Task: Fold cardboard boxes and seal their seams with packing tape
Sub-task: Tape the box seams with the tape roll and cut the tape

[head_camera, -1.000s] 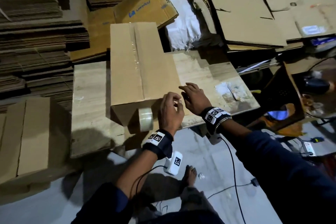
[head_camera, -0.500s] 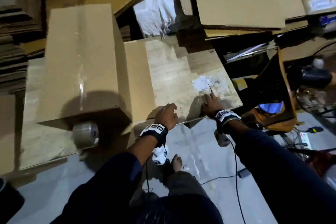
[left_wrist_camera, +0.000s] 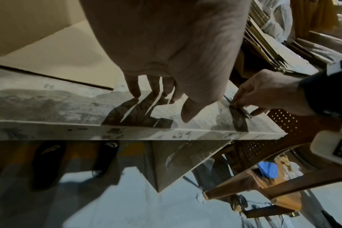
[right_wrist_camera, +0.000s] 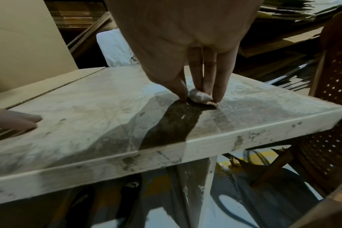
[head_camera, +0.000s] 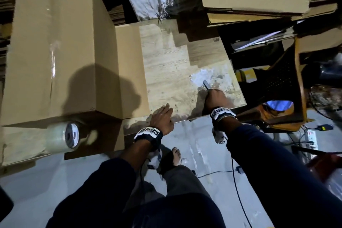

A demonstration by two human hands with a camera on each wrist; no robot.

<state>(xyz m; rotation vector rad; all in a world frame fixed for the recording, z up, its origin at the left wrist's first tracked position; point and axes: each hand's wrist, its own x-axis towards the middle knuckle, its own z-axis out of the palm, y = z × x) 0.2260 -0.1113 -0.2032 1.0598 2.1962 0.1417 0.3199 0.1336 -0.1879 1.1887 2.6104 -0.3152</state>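
A person's right hand point(head_camera: 215, 99) pinches a small blade point(head_camera: 205, 84) against the worn tabletop point(head_camera: 166, 65). The left hand point(head_camera: 162, 116), fingers relaxed, rests beside it; left of that sit the taped cardboard box point(head_camera: 55, 52) and packing tape roll point(head_camera: 63, 137).

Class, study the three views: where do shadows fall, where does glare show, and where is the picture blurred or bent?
Head view: a head-shaped shadow falls on the cardboard box, glare streaks its tape seam, and the edges bend. Left wrist view: the left hand casts finger shadows on the table; the floor is blurred. Right wrist view: the right hand throws one long shadow; its corners smear.
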